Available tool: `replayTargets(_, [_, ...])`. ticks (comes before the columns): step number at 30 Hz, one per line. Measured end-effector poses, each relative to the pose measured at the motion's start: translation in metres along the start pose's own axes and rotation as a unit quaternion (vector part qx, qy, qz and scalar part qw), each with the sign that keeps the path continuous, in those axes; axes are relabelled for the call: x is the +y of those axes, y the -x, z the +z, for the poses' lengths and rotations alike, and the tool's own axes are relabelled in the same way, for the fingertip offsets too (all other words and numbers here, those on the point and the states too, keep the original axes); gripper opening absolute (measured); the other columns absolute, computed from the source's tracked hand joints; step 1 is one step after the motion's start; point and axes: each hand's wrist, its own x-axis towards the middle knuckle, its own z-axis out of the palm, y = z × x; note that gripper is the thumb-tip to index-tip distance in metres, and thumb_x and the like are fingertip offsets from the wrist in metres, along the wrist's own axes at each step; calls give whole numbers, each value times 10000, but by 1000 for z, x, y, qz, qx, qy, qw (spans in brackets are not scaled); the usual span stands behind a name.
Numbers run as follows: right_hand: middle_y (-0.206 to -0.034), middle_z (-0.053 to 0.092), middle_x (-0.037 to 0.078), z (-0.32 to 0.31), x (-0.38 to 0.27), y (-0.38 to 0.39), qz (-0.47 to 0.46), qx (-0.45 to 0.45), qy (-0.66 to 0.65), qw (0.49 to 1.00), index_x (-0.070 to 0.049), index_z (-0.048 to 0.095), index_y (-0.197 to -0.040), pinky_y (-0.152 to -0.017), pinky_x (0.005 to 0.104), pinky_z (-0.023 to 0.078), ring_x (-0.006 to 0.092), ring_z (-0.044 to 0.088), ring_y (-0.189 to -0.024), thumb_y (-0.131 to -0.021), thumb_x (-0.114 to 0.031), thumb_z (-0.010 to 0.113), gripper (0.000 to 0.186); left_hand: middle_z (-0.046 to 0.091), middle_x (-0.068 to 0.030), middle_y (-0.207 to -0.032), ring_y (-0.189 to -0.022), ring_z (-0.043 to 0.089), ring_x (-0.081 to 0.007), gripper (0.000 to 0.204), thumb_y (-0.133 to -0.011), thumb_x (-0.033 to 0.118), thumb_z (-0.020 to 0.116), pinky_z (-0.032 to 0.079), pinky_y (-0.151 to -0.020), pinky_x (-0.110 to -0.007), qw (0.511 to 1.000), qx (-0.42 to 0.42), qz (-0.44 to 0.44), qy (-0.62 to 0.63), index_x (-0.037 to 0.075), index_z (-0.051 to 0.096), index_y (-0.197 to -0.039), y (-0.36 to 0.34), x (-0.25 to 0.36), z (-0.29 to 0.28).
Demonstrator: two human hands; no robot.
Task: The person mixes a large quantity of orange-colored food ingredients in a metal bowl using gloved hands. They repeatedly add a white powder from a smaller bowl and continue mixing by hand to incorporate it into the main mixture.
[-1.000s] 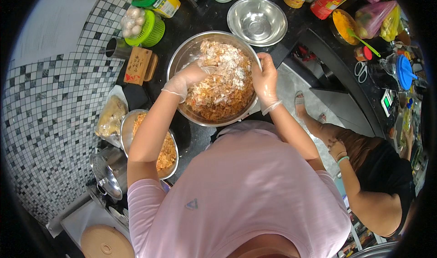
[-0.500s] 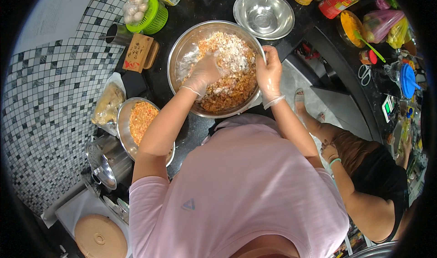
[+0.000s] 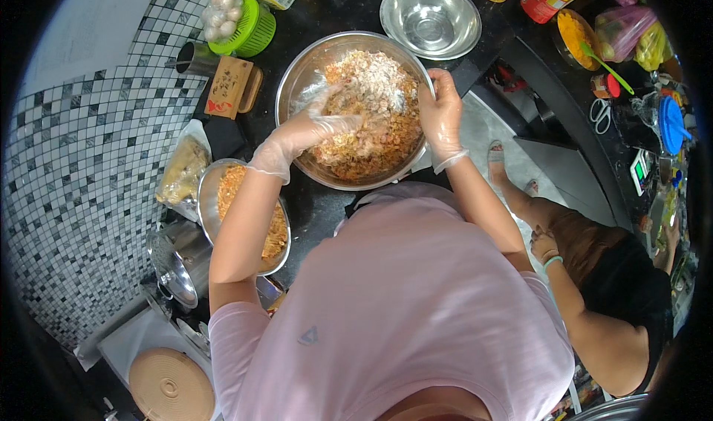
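Observation:
In front of me on the black counter stands a wide metal bowl (image 3: 294, 81) with a crumbly orange-brown food mixture (image 3: 394, 142) in it. White powder (image 3: 382, 75) lies over its far part, and some clings to the bowl's left wall. My left hand (image 3: 308, 130), in a clear plastic glove, reaches over the left rim, its fingers stretched out at the mixture; the fingertips are smeared by motion. My right hand (image 3: 443, 112), gloved too, grips the right rim, thumb on the inner side.
An empty metal bowl (image 3: 432, 20) stands behind, a green basket (image 3: 256, 31) and wooden block (image 3: 228, 86) to the left. By my left forearm sits another bowl (image 3: 210, 198) with orange food. A co-worker (image 3: 594, 287) stands at the right counter.
My left hand has drawn back left from deeper in the bowl, and its fingers have straightened. The mixture's near part looks paler. My right hand keeps its hold on the rim.

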Motion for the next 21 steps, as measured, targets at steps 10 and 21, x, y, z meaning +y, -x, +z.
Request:
replayTargets(10, [-756,557,2,1,-3,4,-18,10,-32,999,-31,556,-1022,-612,225,404,59,483,-684,-869,17,545,161,546,-121,-1326,-1158,579,-223,601,-991,527,333,493,-978,-378,940,65,-131,308,80,439,-1380,-47,-9,1])
replayTargets(21, [-874,596,22,1,-1,8,32,6,-52,998,-8,530,-1048,-705,207,423,65,526,-801,-886,47,500,174,523,-116,-1357,-1218,528,-211,596,-918,475,574,433,-1033,-390,970,-76,-136,186,91,483,-1364,-100,-21,-16])
